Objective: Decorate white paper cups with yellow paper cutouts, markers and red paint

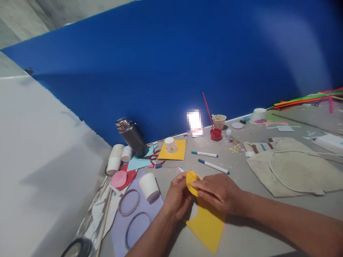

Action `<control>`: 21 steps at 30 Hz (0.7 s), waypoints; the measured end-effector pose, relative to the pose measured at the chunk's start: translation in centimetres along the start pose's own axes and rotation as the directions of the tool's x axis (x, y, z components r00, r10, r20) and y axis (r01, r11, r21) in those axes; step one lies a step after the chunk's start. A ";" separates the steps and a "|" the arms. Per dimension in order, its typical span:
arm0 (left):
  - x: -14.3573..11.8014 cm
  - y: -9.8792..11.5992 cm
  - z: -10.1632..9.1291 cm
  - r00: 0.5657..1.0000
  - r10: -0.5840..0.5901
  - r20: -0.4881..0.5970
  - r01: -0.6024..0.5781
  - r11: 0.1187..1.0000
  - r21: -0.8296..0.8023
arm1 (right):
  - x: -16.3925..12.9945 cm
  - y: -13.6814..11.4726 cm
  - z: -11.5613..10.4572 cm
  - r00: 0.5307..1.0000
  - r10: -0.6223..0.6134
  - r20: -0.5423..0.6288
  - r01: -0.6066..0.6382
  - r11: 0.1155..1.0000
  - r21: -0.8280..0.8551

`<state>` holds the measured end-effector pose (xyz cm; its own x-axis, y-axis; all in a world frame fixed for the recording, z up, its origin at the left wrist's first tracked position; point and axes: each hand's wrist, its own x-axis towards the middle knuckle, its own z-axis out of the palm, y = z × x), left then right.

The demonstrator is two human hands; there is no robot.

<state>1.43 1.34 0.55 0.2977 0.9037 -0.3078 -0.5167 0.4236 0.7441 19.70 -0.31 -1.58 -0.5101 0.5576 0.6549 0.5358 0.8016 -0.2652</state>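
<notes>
A small rounded piece of yellow paper (pixel 191 185) is held up between my two hands, above the table. My left hand (pixel 177 194) pinches its left edge. From the other side, the fingers of my right hand (pixel 221 191) press on its face and right edge; part of the piece is hidden behind them. Just beneath my hands lies a yellow paper sheet (pixel 207 226) with a curved cut in its left side. To the left, a white paper cup (pixel 149 186) leans over on a lilac sheet (pixel 158 205), near two grey rings (pixel 129 202).
Two markers (pixel 213 166) lie beyond my hands. A small cup (pixel 170 145) stands on a yellow square (pixel 180 151), beside red-handled scissors (pixel 155 157) and a dark flask (pixel 132 137). A red paint pot (pixel 215 135) stands farther back. At right lies a cloth bag (pixel 294 171) with a white cable.
</notes>
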 end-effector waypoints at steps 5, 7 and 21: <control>0.1 0.1 -0.3 0.999 -0.037 0.025 0.038 0.998 -0.055 | -0.2 0.0 0.3 0.998 -0.009 0.063 0.009 1.000 0.000; 0.2 0.1 -0.3 0.998 -0.048 0.045 0.050 0.997 -0.051 | -0.1 -0.1 0.3 0.995 0.017 0.093 -0.016 1.000 -0.003; -0.3 0.7 -0.2 0.982 -0.094 0.163 0.083 0.994 0.069 | 0.0 -0.5 -0.3 0.993 -0.084 0.084 0.066 0.978 0.198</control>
<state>0.81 1.38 1.11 0.4717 0.8377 -0.2753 -0.4336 0.4922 0.7548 19.60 -0.77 -1.23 -0.6083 0.5045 0.6127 0.3571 0.8634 -0.3563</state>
